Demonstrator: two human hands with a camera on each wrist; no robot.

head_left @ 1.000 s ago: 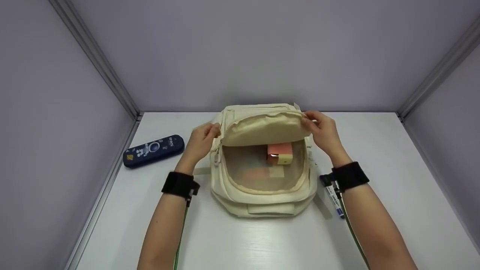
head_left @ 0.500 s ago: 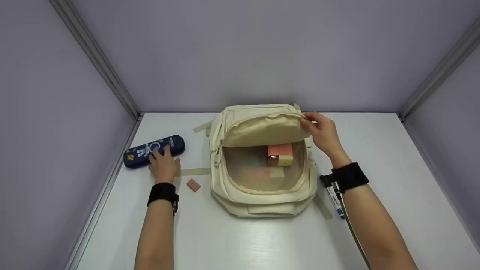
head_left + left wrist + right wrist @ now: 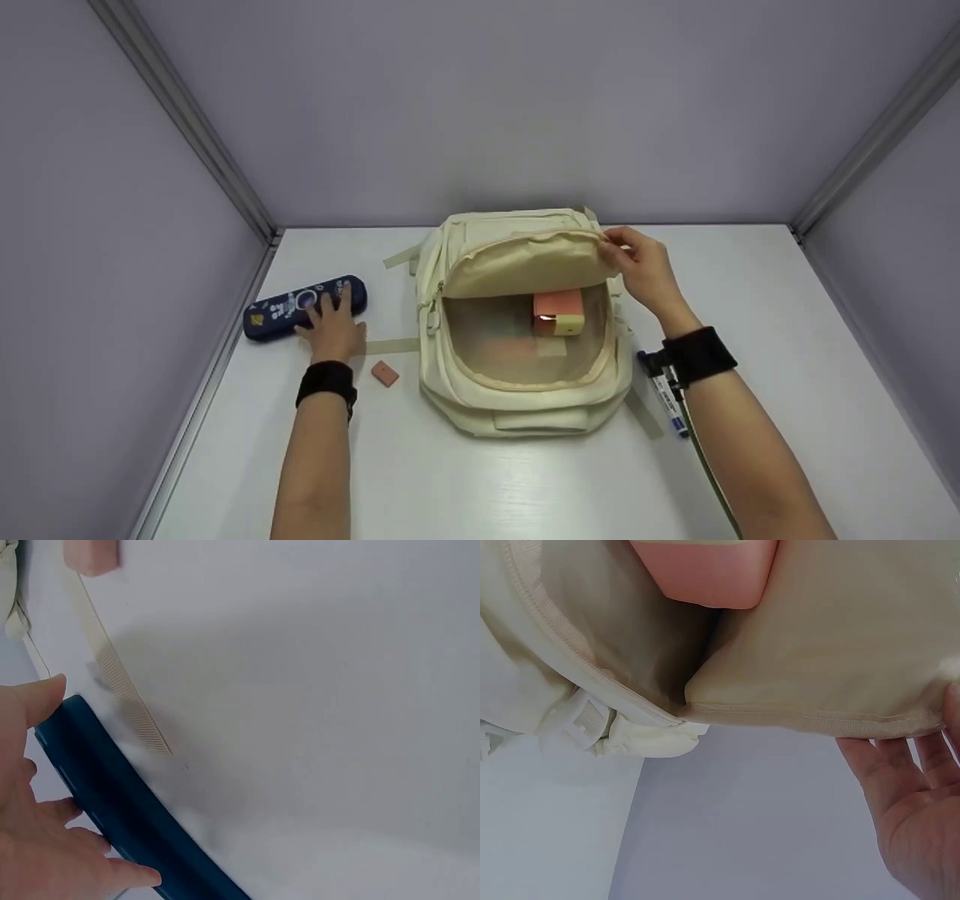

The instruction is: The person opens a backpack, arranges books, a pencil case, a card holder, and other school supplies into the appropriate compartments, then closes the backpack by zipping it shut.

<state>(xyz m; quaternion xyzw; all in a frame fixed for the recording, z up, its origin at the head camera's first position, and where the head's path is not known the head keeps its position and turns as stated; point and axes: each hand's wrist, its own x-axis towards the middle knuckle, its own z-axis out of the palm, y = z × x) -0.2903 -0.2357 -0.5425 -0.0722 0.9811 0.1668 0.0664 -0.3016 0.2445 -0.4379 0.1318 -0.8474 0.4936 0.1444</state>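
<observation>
One backpack (image 3: 525,403) lies between your hands; keep its flap (image 3: 525,268), pinched in your right hand (image 3: 646,268), high so the mouth stays wide. Left of it, your left hand (image 3: 334,331) touches the navy case (image 3: 279,312), fingers spread loosely, gripping nothing; better curl them evenly round its sides. A second ago that hand was at the backpack, the pink block (image 3: 385,373) unseen.

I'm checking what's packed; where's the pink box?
In the head view, the pink box is inside the open backpack, right of its middle, just below the flap the right hand holds.
</observation>
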